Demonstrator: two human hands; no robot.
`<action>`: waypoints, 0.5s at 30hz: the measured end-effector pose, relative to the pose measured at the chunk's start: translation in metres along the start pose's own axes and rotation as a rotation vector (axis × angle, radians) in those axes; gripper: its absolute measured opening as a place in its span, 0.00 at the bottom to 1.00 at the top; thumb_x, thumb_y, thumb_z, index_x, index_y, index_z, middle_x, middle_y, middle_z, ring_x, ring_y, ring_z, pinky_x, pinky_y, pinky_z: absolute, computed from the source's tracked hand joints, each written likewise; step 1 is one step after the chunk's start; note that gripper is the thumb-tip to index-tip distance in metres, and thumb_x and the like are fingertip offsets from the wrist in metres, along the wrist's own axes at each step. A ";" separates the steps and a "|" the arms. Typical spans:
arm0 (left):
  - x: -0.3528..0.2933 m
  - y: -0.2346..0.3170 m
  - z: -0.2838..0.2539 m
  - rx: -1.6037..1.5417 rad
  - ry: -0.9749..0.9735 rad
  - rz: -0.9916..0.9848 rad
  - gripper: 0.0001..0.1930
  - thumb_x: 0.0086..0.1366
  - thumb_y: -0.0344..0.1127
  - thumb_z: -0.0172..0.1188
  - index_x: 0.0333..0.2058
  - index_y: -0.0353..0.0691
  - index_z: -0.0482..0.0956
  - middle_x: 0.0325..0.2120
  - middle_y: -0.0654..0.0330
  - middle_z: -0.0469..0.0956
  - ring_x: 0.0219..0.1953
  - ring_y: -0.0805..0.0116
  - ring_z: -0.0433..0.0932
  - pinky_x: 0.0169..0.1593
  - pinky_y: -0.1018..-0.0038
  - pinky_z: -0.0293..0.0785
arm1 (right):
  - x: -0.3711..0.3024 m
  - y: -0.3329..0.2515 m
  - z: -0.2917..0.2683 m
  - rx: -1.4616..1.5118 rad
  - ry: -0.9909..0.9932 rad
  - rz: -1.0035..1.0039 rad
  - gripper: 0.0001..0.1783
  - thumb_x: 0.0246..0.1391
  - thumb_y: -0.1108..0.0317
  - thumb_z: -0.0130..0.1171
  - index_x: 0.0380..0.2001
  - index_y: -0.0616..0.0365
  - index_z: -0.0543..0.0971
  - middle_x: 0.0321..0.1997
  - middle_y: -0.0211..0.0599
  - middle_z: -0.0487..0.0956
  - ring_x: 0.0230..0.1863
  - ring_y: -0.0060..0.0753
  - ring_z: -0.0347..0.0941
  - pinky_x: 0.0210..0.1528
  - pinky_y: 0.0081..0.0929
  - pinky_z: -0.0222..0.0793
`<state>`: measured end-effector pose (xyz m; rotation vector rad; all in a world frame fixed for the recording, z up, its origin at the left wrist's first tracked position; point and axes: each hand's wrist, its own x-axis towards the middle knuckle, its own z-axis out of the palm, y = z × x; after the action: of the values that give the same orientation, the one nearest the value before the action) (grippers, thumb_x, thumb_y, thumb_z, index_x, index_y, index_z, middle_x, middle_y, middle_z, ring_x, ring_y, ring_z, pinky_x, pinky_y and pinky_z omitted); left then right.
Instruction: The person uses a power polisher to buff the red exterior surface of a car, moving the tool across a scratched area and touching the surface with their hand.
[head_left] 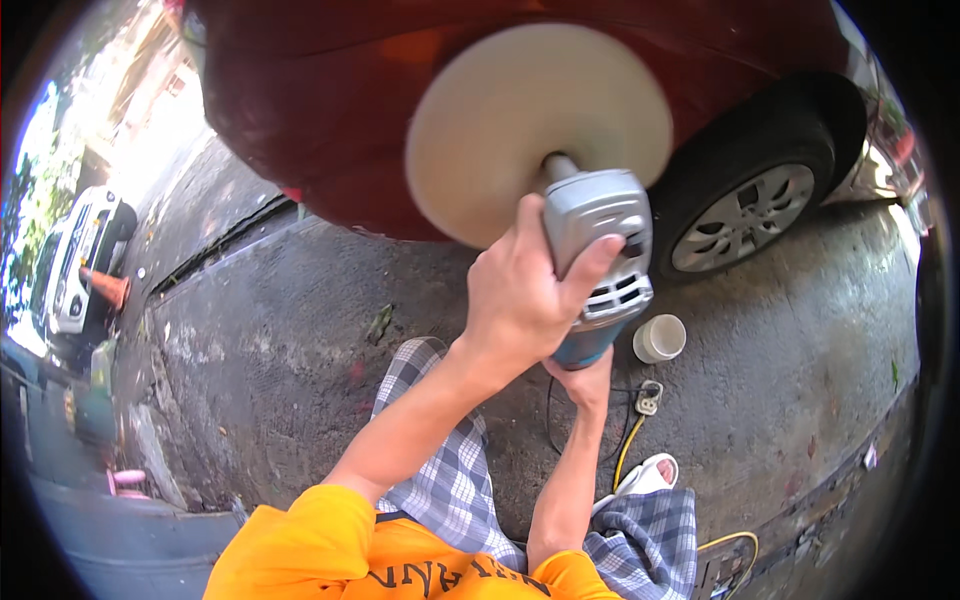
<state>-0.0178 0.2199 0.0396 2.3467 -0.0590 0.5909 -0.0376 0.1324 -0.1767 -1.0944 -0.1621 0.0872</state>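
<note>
A silver and teal power polisher (pixel 600 215) is in both my hands. Its large round cream pad (pixel 490 130) lies against, or very close to, the dark red car body (pixel 300 110); the pad's surface is smeared as if spinning. My left hand (pixel 525 290) wraps round the side of the silver head, thumb over the top. Farther back, my right hand (pixel 585 380) grips the teal body from below, its fingers partly hidden by the tool. A dark cord (pixel 550 420) hangs near that hand.
Right of the pad is the car's wheel (pixel 745 218). A white tub (pixel 659 339) stands on the concrete floor, near a socket outlet (pixel 649 398) on a yellow extension cord (pixel 627 450). My white slipper (pixel 645 476) is close to it. Far left are an orange cone (pixel 108 288) and a white vehicle (pixel 78 262).
</note>
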 end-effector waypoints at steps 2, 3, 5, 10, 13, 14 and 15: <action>0.005 0.004 -0.011 -0.041 0.007 -0.002 0.34 0.63 0.66 0.54 0.41 0.32 0.70 0.27 0.41 0.80 0.32 0.38 0.80 0.35 0.53 0.76 | 0.005 -0.007 0.003 -0.097 -0.004 -0.062 0.44 0.31 0.75 0.75 0.55 0.58 0.65 0.45 0.37 0.79 0.44 0.30 0.77 0.47 0.29 0.74; 0.006 0.002 -0.022 -0.025 0.038 -0.025 0.34 0.63 0.66 0.54 0.41 0.32 0.71 0.27 0.41 0.80 0.33 0.37 0.80 0.35 0.53 0.76 | 0.005 -0.007 0.014 -0.154 0.008 -0.107 0.45 0.31 0.73 0.76 0.55 0.59 0.65 0.45 0.39 0.79 0.44 0.31 0.77 0.48 0.30 0.74; 0.004 -0.013 -0.041 -0.074 0.103 -0.047 0.33 0.64 0.64 0.53 0.43 0.32 0.73 0.30 0.43 0.81 0.35 0.41 0.82 0.38 0.56 0.76 | 0.005 -0.015 0.033 -0.278 0.008 -0.145 0.46 0.30 0.70 0.77 0.55 0.59 0.65 0.46 0.41 0.79 0.46 0.32 0.76 0.50 0.32 0.73; -0.036 -0.104 -0.123 -0.257 0.236 -0.140 0.31 0.73 0.58 0.44 0.54 0.33 0.73 0.51 0.56 0.76 0.53 0.65 0.73 0.60 0.69 0.65 | 0.003 0.003 0.104 -0.421 -0.219 -0.018 0.50 0.31 0.68 0.74 0.63 0.52 0.63 0.49 0.49 0.80 0.51 0.44 0.79 0.55 0.36 0.73; -0.056 -0.161 -0.162 -0.281 0.396 -0.177 0.31 0.73 0.58 0.43 0.54 0.32 0.72 0.50 0.57 0.75 0.52 0.66 0.74 0.58 0.69 0.66 | 0.004 0.000 0.137 -0.514 -0.322 -0.021 0.49 0.32 0.66 0.72 0.63 0.46 0.63 0.47 0.51 0.81 0.49 0.54 0.78 0.52 0.41 0.74; -0.058 -0.170 -0.171 -0.391 0.467 -0.198 0.31 0.73 0.58 0.43 0.54 0.33 0.72 0.50 0.58 0.75 0.52 0.67 0.74 0.58 0.70 0.67 | 0.006 0.002 0.145 -0.567 -0.351 -0.080 0.48 0.34 0.63 0.70 0.63 0.43 0.62 0.42 0.53 0.81 0.45 0.58 0.78 0.48 0.44 0.74; -0.058 -0.177 -0.174 -0.504 0.536 -0.217 0.30 0.73 0.57 0.43 0.55 0.33 0.72 0.50 0.58 0.75 0.52 0.67 0.74 0.57 0.70 0.68 | 0.008 0.000 0.148 -0.620 -0.380 -0.140 0.48 0.36 0.60 0.69 0.64 0.41 0.61 0.37 0.54 0.81 0.41 0.62 0.77 0.43 0.47 0.74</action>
<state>-0.1038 0.4588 0.0161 1.6297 0.2595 0.9487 -0.0554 0.2631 -0.1102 -1.6739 -0.6372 0.1230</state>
